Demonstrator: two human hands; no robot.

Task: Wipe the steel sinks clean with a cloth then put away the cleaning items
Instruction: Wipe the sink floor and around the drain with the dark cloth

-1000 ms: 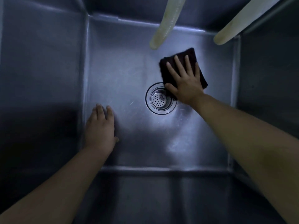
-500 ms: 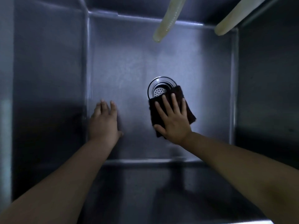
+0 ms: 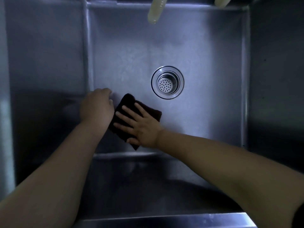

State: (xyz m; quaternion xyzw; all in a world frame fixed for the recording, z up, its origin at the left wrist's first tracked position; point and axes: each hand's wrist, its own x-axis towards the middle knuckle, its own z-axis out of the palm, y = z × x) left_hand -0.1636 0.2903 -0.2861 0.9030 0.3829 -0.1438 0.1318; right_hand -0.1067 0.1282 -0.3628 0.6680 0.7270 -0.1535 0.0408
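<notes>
The right hand pressed flat, fingers straight, on the dark folded cloth, its long axis running toward the sink's near-left corner; the left hand, touching its edge, held nothing.

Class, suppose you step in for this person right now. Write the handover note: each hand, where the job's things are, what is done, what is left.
Right hand: flat, fingers spread, pressing the dark cloth on the sink floor, near-left of the drain strainer.
Left hand: holds nothing, at the left edge of the floor beside the cloth; its fingers are hidden.
Two pale hoses hang over the far wall.
Done: wiping is under way; how much is clean cannot be told.
Left: finish this sink and any others, then put the cleaning items away.
</notes>
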